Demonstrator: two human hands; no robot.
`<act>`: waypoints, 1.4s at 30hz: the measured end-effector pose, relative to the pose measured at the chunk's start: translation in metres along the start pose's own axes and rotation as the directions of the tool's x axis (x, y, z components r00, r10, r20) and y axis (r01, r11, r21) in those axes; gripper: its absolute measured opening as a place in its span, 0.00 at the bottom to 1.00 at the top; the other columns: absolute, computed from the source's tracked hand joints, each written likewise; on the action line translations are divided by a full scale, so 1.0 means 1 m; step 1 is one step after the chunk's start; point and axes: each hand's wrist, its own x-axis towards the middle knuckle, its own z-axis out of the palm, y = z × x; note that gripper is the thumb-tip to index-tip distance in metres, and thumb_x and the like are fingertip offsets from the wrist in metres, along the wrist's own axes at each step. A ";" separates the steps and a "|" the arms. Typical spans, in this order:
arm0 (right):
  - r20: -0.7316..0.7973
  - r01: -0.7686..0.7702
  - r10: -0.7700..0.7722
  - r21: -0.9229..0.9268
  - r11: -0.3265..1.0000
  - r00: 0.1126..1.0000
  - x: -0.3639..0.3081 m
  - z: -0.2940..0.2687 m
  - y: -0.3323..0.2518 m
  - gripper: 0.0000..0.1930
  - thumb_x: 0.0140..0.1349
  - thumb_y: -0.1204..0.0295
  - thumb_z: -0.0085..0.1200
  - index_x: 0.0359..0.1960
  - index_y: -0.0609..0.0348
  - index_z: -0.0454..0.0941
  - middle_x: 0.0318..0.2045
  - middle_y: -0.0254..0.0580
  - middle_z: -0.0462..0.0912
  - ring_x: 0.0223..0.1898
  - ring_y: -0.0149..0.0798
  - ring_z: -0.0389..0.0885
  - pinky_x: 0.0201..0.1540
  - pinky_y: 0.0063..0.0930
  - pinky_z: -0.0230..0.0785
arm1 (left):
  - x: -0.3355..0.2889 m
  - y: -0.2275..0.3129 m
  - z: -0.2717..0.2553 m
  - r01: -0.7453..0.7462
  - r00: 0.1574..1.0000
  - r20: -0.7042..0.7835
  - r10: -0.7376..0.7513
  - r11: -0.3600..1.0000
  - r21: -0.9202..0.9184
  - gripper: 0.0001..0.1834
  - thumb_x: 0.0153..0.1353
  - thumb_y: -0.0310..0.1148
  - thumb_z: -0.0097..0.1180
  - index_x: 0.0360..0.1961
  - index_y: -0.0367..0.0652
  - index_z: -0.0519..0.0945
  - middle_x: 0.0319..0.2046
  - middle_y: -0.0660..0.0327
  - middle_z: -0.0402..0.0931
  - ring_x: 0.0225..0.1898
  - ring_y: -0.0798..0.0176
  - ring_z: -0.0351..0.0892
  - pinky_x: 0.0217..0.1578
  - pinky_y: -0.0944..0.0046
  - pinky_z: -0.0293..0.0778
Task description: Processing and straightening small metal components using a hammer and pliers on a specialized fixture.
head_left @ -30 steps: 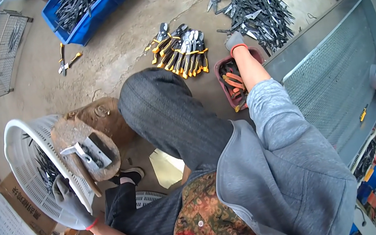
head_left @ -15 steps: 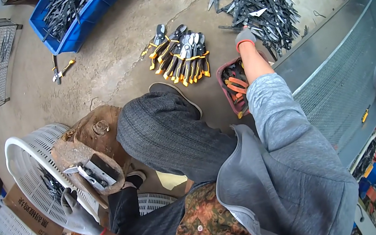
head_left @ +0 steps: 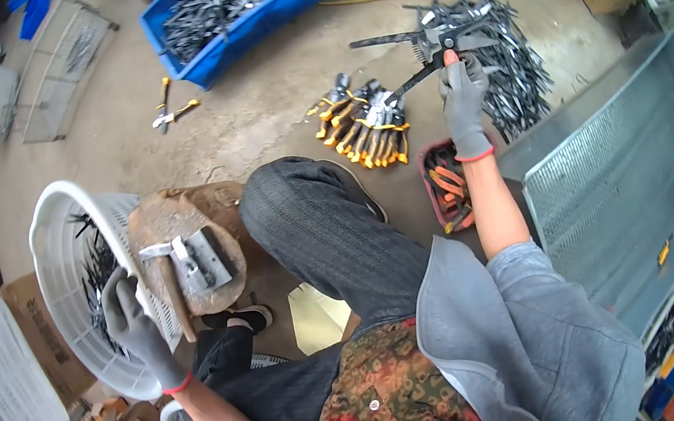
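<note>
My right hand point(head_left: 465, 102), in a grey glove with a red cuff, holds up a pair of shears point(head_left: 438, 44) with black ungripped handles, a spring and a short blade. It is above the near side of a pile of similar shears point(head_left: 517, 79) on the floor. My left hand point(head_left: 136, 322), gloved the same way, is at the rim of a white plastic basket point(head_left: 41, 218), fingers apart and apparently holding nothing. Dark metal parts point(head_left: 100, 270) lie inside that basket. Beside it, a wooden stump point(head_left: 217, 218) bears a metal block point(head_left: 206, 261) and a wooden-handled hammer point(head_left: 176, 302).
Yellow-and-black-handled shears point(head_left: 376, 127) lie bundled ahead of my knee. A red bin point(head_left: 433, 193) of orange-handled tools is right of them. A blue tub point(head_left: 259, 21) of metal parts stands farther off. A long metal trough point(head_left: 611, 180) runs along the right.
My right hand has lifted a pair of shears off the pile. My left hand has risen slightly at the basket rim. The whole view has shifted.
</note>
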 end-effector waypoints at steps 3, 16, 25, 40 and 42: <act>0.301 -0.010 0.023 -0.042 0.999 0.953 -0.033 0.076 -0.078 0.07 0.61 0.71 0.55 0.25 0.54 0.75 0.14 0.19 0.65 0.14 0.15 0.56 0.16 0.15 0.43 | -0.010 0.031 0.000 -0.251 0.968 0.008 0.252 0.960 0.122 0.10 0.63 0.22 0.46 0.44 0.32 0.76 0.40 0.58 0.76 0.42 0.66 0.74 0.46 0.68 0.69; 0.843 -0.228 0.249 -0.155 0.961 0.477 -0.205 0.228 -0.136 0.10 0.64 0.67 0.50 0.35 0.62 0.76 0.22 0.24 0.71 0.20 0.15 0.61 0.21 0.14 0.52 | -0.089 0.073 -0.041 0.483 0.707 0.694 -0.137 0.810 -0.332 0.16 0.67 0.39 0.40 0.31 0.39 0.74 0.16 0.66 0.66 0.14 0.74 0.64 0.18 0.74 0.63; 0.927 -0.080 0.241 -0.227 0.971 0.286 -0.272 0.233 -0.077 0.16 0.69 0.61 0.41 0.30 0.59 0.75 0.19 0.25 0.68 0.19 0.17 0.59 0.21 0.15 0.48 | -0.109 0.017 -0.050 0.310 0.918 0.381 -0.108 0.794 -0.523 0.19 0.68 0.44 0.38 0.25 0.42 0.67 0.09 0.71 0.52 0.08 0.76 0.50 0.11 0.73 0.52; 0.848 -0.095 0.458 -0.449 0.888 0.267 -0.248 0.209 -0.011 0.14 0.67 0.63 0.42 0.26 0.57 0.69 0.17 0.25 0.65 0.17 0.21 0.60 0.19 0.19 0.53 | -0.101 -0.035 -0.010 0.470 0.816 0.517 -0.257 0.816 -0.335 0.21 0.68 0.46 0.39 0.30 0.38 0.73 0.14 0.63 0.69 0.16 0.70 0.71 0.22 0.71 0.68; 0.801 -0.221 0.549 -0.506 0.834 0.239 -0.234 0.205 0.000 0.15 0.67 0.62 0.42 0.24 0.54 0.67 0.16 0.25 0.64 0.15 0.21 0.60 0.17 0.19 0.53 | -0.079 -0.065 -0.023 0.017 0.988 0.150 -0.024 0.999 0.045 0.15 0.65 0.39 0.44 0.34 0.37 0.75 0.23 0.56 0.75 0.25 0.60 0.76 0.28 0.61 0.71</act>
